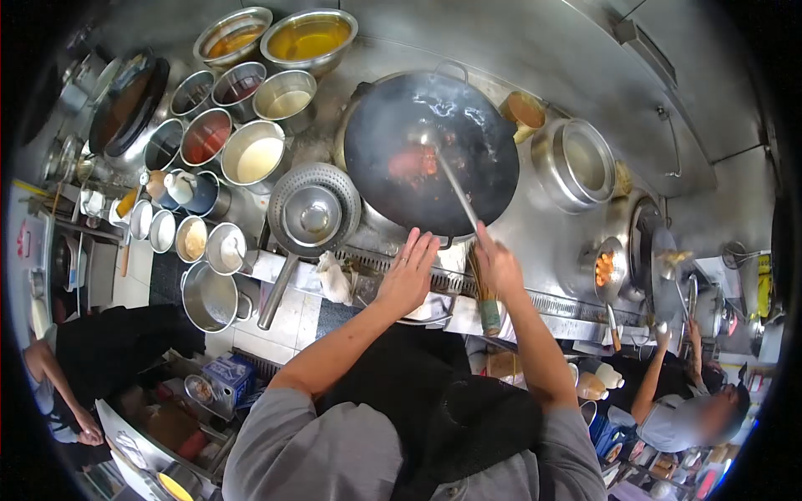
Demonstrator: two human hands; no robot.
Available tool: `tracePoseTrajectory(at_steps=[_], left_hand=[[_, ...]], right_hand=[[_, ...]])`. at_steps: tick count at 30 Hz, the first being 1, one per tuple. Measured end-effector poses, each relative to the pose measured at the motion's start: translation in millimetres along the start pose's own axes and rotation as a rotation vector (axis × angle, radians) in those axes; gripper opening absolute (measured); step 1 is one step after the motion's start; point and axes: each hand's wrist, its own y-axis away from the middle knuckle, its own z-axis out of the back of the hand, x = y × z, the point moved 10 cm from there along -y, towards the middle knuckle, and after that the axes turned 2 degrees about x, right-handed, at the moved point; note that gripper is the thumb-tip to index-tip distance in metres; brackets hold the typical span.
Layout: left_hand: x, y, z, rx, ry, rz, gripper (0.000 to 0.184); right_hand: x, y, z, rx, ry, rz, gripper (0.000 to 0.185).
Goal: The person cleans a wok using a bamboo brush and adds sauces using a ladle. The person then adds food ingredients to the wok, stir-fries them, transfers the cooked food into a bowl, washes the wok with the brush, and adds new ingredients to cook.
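A large black wok (376,125) sits on the stove in front of me, with steam rising from it. Reddish food (412,164) lies in its middle, blurred by the steam. My right hand (499,271) is closed round the handle of a ladle (455,185), whose head reaches into the wok beside the food. At the wok's near rim, my left hand (409,271) is held with its fingers stretched out, close to the small loop handle; whether it touches the metal I cannot tell. A bamboo brush (487,305) with a green-wrapped end stands just below my right hand.
Left of the wok are a perforated strainer (288,188) with a bowl in it, several sauce pots (251,154) and two oil basins (309,37). Metal pots (576,163) stand to the right. One co-worker (685,417) works at right; another person's arm (63,392) shows at left.
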Motion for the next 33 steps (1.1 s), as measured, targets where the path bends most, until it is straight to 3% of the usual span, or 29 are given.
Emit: tracePoseTrajectory(at_steps=[5, 7, 12, 15, 18, 25, 28, 30, 33], left_hand=[[1.3, 3.2, -2.6, -0.035, -0.006, 0.002, 0.063], [2.9, 2.4, -8.1, -0.013, -0.024, 0.010, 0.074], [-1.5, -0.9, -5.9, 0.025, -0.010, 0.049, 0.075], [0.6, 2.1, -6.4, 0.048, -0.017, 0.048, 0.075], [1.3, 2.2, -4.5, 0.018, -0.004, 0.054, 0.073], [-0.2, 8.1, -3.3, -0.045, 0.026, 0.064, 0.072], [0.4, 3.5, -3.5, -0.010, 0.037, 0.094, 0.072], [-1.2, 3.3, -3.3, -0.019, 0.027, 0.080, 0.069], [-1.3, 4.7, -0.9, -0.028, 0.010, 0.073, 0.065]], right_hand=[[-15.6, 102.0, 17.9, 0.128, 0.149, -0.018, 0.060], [-16.7, 88.3, 25.4, 0.140, 0.196, -0.012, 0.060], [2.3, 2.8, 12.1, -0.011, 0.135, 0.028, 0.058], [-10.5, 15.8, 18.9, 0.076, 0.118, 0.024, 0.057], [-27.5, 73.8, 53.7, 0.103, 0.177, 0.037, 0.052], [-19.7, 113.5, 177.2, 0.230, 0.103, -0.030, 0.057], [-14.8, 112.7, 173.8, 0.255, 0.120, 0.016, 0.051], [-40.1, 88.9, 128.0, 0.159, 0.185, -0.017, 0.049], [-77.5, 37.3, 60.7, 0.034, -0.135, -0.069, 0.049]])
